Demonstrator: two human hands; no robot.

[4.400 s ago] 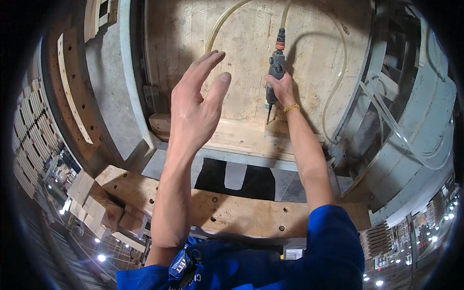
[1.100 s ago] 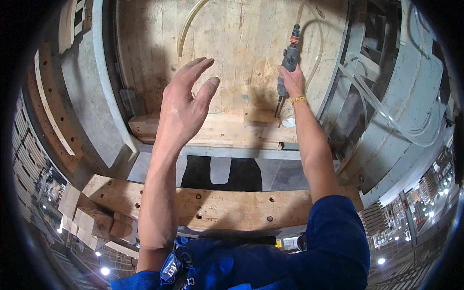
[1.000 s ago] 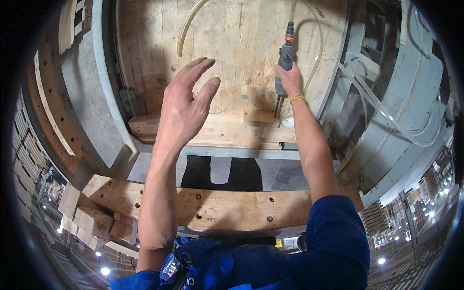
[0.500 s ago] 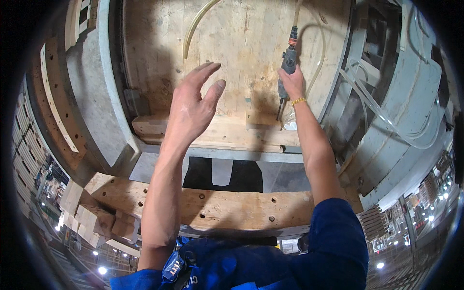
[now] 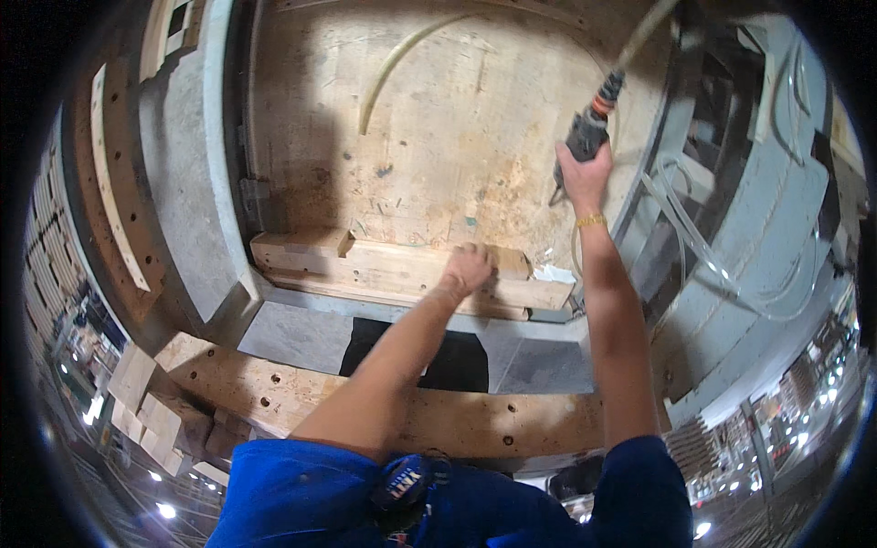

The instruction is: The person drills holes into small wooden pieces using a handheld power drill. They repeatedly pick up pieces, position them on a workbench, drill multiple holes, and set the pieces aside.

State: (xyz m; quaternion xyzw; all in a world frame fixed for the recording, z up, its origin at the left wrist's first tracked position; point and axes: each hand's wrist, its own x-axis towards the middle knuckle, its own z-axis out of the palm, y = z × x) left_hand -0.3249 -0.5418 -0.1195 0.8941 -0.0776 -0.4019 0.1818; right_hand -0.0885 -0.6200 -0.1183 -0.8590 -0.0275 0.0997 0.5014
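Presently, left hand (image 5: 469,268): fingers bent over the timber (image 5: 388,265); whether they pinch it, cannot tell.
Right hand (image 5: 586,172): wrapped around the drill (image 5: 586,134).
Drill: at the worktop's (image 5: 429,128) right side, tilted, bit toward the person; contact unclear.
Timber: along the worktop's near edge.
Hose (image 5: 387,76): curved, beyond the left hand.

Shadow (image 5: 312,155) dims the tabletop (image 5: 438,119) at left; lamps (image 5: 165,511) glare near warped edges.
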